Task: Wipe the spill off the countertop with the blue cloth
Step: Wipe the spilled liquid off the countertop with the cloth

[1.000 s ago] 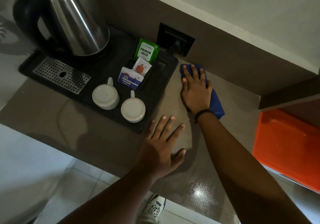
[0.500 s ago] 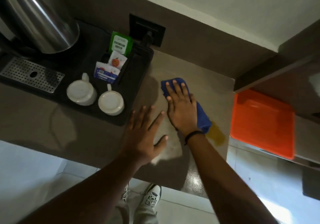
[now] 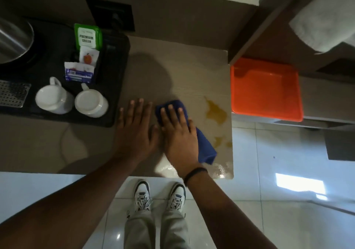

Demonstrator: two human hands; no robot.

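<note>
The blue cloth [image 3: 204,145] lies flat on the brown countertop [image 3: 184,71], pressed down under my right hand [image 3: 177,133], whose fingers are spread over it. A yellow-brown spill [image 3: 216,113] sits just right of the cloth, near the counter's right edge, with smaller drops [image 3: 221,141] below it. My left hand [image 3: 134,131] rests flat on the counter beside the right hand, fingers apart, holding nothing.
A black tray [image 3: 117,79] at the left carries two upturned white cups [image 3: 90,104], tea sachets [image 3: 88,37] and a steel kettle [image 3: 13,41]. An orange tray [image 3: 265,89] sits right of the counter. A wet sheen [image 3: 221,170] marks the front right corner. My shoes [image 3: 159,195] stand on tiles below.
My right hand has dragged the blue cloth from the back wall toward the front of the counter. The view has tilted down and the spill has come into sight.
</note>
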